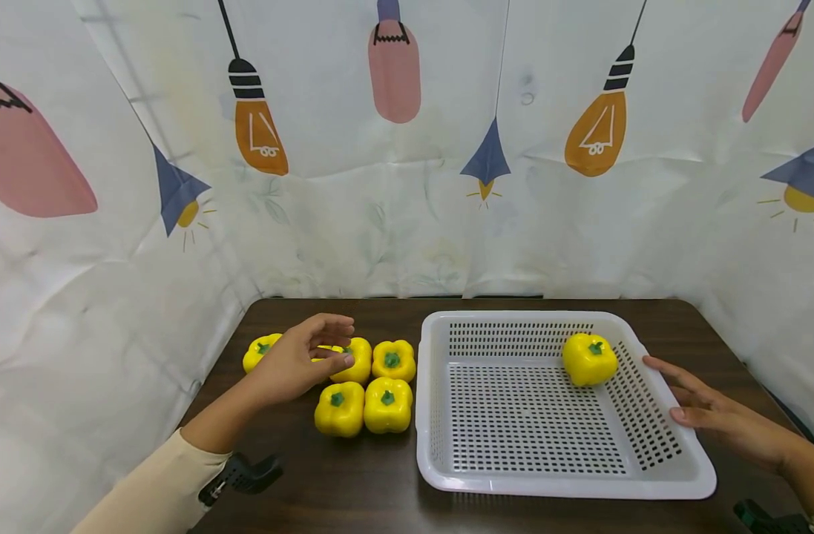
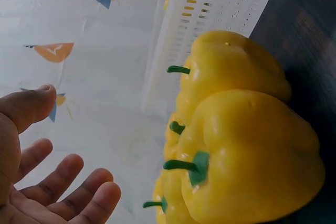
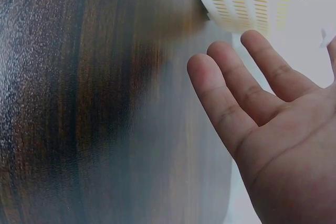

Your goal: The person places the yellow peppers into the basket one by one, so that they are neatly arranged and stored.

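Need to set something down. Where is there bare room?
Free: in the basket, left of its lone pepper; on the table, in front of the grouped peppers, left of the basket. Crowded: those peppers, by the left hand.

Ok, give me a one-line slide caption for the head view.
Left hand poised above clustered yellow peppers, right hand at a white basket with one yellow pepper inside.

Head view from above, facing forward, down; wrist views close, turned sideways; all share basket (image 1: 567,486)
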The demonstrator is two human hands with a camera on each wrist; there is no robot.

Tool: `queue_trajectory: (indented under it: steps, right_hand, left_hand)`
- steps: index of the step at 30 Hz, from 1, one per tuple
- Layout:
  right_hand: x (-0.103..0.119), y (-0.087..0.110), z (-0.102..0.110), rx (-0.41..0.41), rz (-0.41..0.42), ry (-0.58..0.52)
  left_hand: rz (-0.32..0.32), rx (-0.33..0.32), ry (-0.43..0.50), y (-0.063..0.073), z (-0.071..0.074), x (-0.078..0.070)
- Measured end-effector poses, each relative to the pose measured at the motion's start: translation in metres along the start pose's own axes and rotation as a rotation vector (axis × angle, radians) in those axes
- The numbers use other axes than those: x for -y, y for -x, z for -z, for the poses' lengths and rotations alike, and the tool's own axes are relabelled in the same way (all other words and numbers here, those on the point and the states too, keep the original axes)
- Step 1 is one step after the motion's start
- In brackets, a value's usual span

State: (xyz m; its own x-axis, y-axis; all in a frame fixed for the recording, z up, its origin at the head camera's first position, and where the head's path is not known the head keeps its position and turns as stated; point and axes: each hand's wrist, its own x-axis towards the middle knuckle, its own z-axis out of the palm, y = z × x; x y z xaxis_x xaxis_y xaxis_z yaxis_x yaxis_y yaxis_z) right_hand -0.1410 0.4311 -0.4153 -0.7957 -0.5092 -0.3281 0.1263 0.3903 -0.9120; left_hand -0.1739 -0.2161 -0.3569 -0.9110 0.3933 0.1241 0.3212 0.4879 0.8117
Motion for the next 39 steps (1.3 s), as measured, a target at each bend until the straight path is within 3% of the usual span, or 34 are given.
queue_trajectory:
  steps: [13,19,39]
  right_hand:
    - [0.001,0.0,-0.003,-0.027,-0.028,0.013]
    - [0.0,0.0,-0.002,-0.019,-0.022,0.015]
    - [0.0,-0.001,-0.002,-0.014,-0.024,0.0]
  left_hand:
    - [0.019,0.075,0.048,0.029,0.004,0.026]
    - [0.024,0.071,0.045,0.039,0.002,0.038]
    - [-0.002,0.097,0.026,0.054,-0.01,0.07]
